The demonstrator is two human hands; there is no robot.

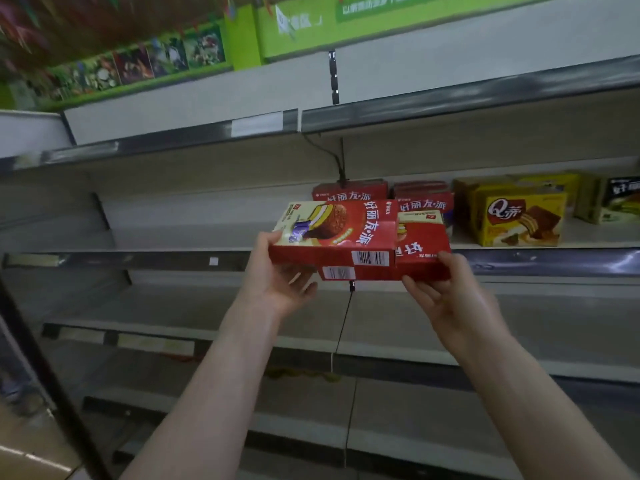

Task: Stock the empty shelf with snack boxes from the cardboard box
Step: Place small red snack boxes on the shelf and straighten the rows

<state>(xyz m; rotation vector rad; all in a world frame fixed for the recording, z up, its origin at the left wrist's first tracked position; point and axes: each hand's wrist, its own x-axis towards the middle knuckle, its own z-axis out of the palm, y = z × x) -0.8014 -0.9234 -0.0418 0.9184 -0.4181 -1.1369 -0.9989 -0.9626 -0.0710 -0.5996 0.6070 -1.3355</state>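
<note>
Two bare hands hold a small stack of red snack boxes (346, 237) up in front of the shelving. The stack is level with the middle shelf (138, 259) and just short of its front rail. The left hand (277, 275) grips the stack's left end, thumb over the top corner and fingers curled underneath. The right hand (446, 289) grips the right end, thumb against the front face and fingers tucked below. The top box lies flat and skewed, picture side up. A second box sits under it and pokes out to the right. Whether a third is in the stack, I cannot tell.

The shelving is pale metal in several tiers, each with a grey price rail along the front. A thin black cable (341, 327) hangs down the centre joint below the stack. A green sign band (381, 19) runs along the top.

On the middle shelf, behind the stack and to its right, more red boxes of the same kind (349, 192) stand at the back. Next come stacked yellow boxes (519, 220). A dark green box (620, 199) sits at the far right edge.
</note>
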